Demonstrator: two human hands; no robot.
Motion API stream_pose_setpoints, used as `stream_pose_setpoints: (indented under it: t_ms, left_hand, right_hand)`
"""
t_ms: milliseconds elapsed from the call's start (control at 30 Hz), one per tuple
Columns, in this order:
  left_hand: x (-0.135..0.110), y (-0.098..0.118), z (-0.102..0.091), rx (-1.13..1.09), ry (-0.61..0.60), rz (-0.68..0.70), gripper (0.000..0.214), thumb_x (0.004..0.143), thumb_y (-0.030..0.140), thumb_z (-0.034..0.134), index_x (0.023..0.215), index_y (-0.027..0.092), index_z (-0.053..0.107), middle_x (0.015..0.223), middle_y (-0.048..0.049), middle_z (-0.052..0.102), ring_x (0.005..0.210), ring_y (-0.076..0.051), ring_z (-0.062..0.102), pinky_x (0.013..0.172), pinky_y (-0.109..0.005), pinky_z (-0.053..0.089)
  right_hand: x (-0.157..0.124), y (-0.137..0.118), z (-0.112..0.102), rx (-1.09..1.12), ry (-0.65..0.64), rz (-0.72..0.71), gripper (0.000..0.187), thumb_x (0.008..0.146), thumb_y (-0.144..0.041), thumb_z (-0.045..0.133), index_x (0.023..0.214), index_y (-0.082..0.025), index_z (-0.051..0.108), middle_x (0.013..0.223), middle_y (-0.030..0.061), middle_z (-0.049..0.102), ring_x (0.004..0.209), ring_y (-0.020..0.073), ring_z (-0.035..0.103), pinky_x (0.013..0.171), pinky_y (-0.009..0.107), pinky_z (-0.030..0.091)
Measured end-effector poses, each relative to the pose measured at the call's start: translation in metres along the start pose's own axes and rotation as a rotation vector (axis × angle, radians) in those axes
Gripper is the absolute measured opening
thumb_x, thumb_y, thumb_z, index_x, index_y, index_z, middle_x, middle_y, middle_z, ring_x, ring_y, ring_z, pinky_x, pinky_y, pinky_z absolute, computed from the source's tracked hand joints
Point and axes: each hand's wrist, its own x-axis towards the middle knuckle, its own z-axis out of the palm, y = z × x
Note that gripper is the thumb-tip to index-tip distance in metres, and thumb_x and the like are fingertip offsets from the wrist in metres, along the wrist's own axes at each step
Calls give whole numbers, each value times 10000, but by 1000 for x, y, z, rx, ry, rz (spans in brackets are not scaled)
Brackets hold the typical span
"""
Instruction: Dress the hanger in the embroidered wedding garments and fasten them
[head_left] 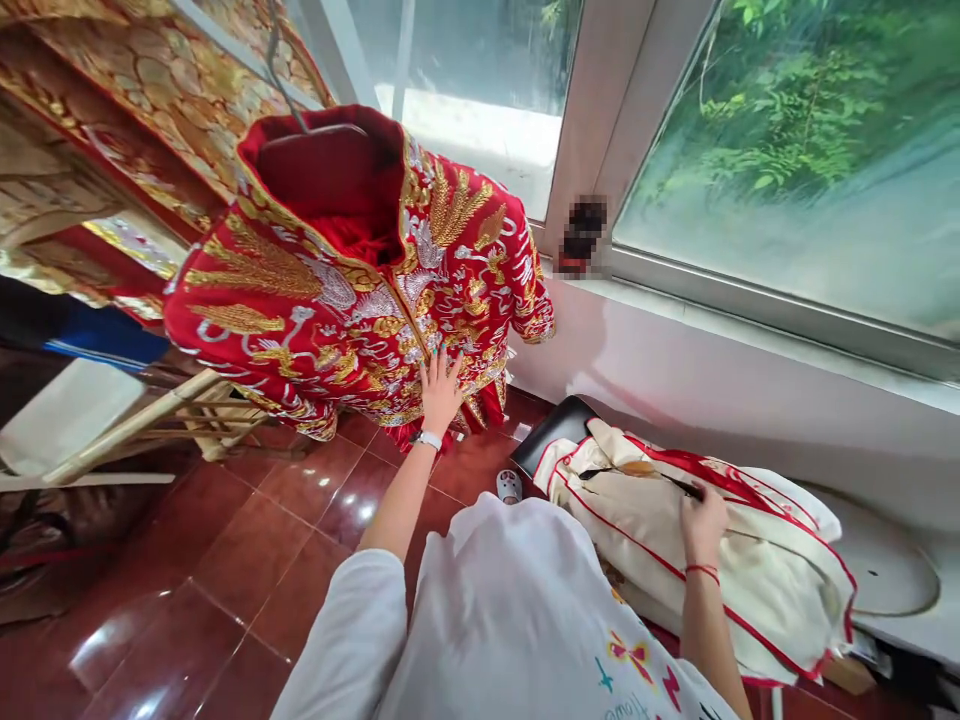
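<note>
A red jacket (337, 290) thick with gold and silver embroidery hangs upright on a hanger in front of me. My left hand (440, 385) lies flat against its lower front, fingers spread, with a white band at the wrist. My right hand (701, 520) rests on a folded cream garment with red trim (757, 560) that lies on a low surface to my right. Its fingers curl down onto the cloth, and I cannot tell whether they grip it. A red cord circles that wrist.
More gold-embroidered garments (135, 90) hang at the upper left. A folded wooden stand (150, 420) leans at the left over red floor tiles (225, 600). A white window ledge (750, 340) runs along the right, a dark tray (555, 435) below it, a round white base (892, 570) further right.
</note>
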Motion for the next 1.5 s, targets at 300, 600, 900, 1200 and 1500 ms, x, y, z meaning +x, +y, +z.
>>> stream_pose_setpoints:
  t_ms: [300, 600, 900, 1200, 1500]
  left_hand:
    - [-165, -13, 38, -251, -209, -432, 699, 798, 73, 579, 1485, 180, 503, 1708, -182, 188, 1573, -335, 226, 1262, -496, 296]
    - [-226, -24, -20, -437, -133, -605, 722, 807, 214, 638, 1507, 253, 468, 1576, -142, 445, 1513, -296, 381, 1238, -508, 330]
    - [-184, 3, -105, -623, 287, -398, 292, 889, 293, 485, 1011, 245, 746, 937, -53, 719, 797, -205, 695, 792, -357, 581]
    - [-166, 21, -147, -696, 327, -390, 239, 812, 285, 512, 911, 227, 722, 871, -17, 696, 472, -112, 543, 491, -263, 495]
    - [-90, 9, -226, -779, 430, -387, 245, 809, 335, 605, 954, 183, 730, 868, -35, 675, 456, -120, 564, 455, -267, 508]
  right_hand:
    - [75, -18, 18, -190, -223, 7, 294, 486, -374, 485, 293, -256, 299, 391, 146, 434, 629, 470, 674, 549, 626, 475]
    - [70, -143, -38, -21, -496, -663, 326, 718, -524, 509, 785, -404, 804, 970, 117, 788, 835, 404, 741, 709, 542, 590]
    - [30, -303, -107, 351, -818, -997, 482, 821, -565, 685, 1191, -268, 770, 1189, 115, 753, 1090, 331, 719, 942, 441, 599]
    - [-57, -460, -74, 727, -987, -1143, 557, 939, -671, 512, 1054, -181, 750, 989, 113, 773, 735, 222, 717, 757, 376, 606]
    - [-46, -595, -148, 859, -597, -1582, 546, 1037, -640, 375, 965, -195, 682, 664, -19, 575, 567, 90, 588, 579, 231, 492]
